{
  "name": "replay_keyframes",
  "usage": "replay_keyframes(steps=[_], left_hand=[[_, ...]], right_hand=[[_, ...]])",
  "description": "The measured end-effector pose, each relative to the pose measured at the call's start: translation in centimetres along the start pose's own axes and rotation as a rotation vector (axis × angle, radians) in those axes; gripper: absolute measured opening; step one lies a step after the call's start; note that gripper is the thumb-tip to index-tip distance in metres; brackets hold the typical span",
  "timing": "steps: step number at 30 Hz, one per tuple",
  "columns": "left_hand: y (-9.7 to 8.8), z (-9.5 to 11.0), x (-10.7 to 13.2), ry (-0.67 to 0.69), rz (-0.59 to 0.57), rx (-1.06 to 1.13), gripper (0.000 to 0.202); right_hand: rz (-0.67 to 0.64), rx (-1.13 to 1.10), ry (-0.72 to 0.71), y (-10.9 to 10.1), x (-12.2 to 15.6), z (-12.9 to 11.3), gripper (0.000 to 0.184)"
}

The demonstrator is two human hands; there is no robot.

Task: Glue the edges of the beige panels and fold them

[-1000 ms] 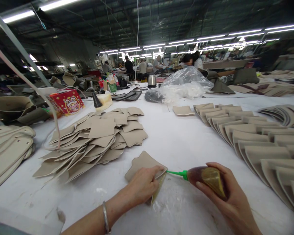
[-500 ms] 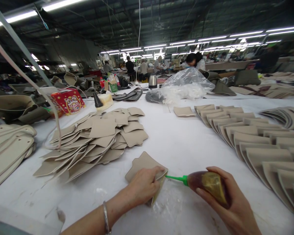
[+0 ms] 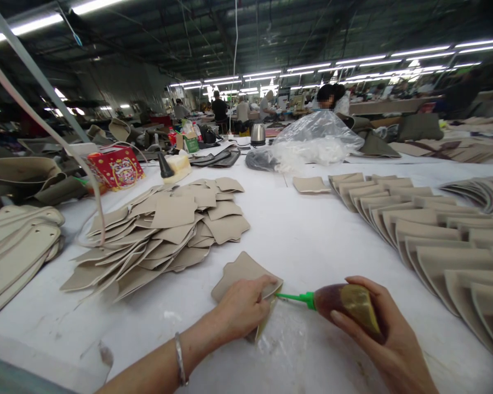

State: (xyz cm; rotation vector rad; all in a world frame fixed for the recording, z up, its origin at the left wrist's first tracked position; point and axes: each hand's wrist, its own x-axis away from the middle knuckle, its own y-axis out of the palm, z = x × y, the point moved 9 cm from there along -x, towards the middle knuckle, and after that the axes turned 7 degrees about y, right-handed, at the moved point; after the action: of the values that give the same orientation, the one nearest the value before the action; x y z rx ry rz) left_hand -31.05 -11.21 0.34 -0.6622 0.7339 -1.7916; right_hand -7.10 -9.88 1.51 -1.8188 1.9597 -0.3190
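My left hand (image 3: 241, 307) presses on a beige cut leather piece (image 3: 240, 271) lying on the white table (image 3: 308, 241), its fingers curled over the piece's lifted right edge. My right hand (image 3: 384, 334) grips a brown glue bottle (image 3: 345, 303) with a green nozzle (image 3: 293, 297). The nozzle tip touches the edge of the piece under my left fingers. A metal bangle sits on my left wrist.
A loose heap of beige pieces (image 3: 164, 232) lies to the left. Overlapping rows of beige pieces (image 3: 419, 224) fill the right side. A red box (image 3: 115, 167), a kettle (image 3: 257, 133) and a clear plastic bag (image 3: 316, 139) stand farther back. Other people work at distant tables.
The nozzle tip has slid left along the piece's edge, closer to my left fingers. Both hands otherwise keep their places; the view shifted slightly.
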Motion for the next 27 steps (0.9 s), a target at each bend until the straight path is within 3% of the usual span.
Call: replay_keyframes(steps=[3, 10, 16, 21, 24, 27], left_hand=[[0.0, -0.2, 0.0, -0.008, -0.008, -0.002, 0.063], [0.1, -0.4, 0.0, 0.010, 0.001, 0.034, 0.063], [-0.1, -0.3, 0.0, 0.009, -0.001, 0.048, 0.063], [-0.3, -0.2, 0.1, -0.006, 0.006, 0.077, 0.063], [-0.2, -0.2, 0.3, -0.004, 0.000, 0.079, 0.061], [-0.7, -0.5, 0.8, -0.012, 0.007, 0.042, 0.050]], right_hand=[[0.033, -0.013, 0.042, 0.0, 0.0, 0.2, 0.055], [-0.046, -0.148, 0.206, 1.7, 2.4, -0.3, 0.051], [-0.002, -0.125, 0.248, 0.9, 1.7, 0.8, 0.058], [-0.113, -0.191, 0.281, 2.4, 3.4, 0.9, 0.055], [-0.118, -0.346, 0.351, 2.7, 3.8, 1.2, 0.052], [-0.129, -0.694, 0.572, 2.9, 3.0, 3.0, 0.049]])
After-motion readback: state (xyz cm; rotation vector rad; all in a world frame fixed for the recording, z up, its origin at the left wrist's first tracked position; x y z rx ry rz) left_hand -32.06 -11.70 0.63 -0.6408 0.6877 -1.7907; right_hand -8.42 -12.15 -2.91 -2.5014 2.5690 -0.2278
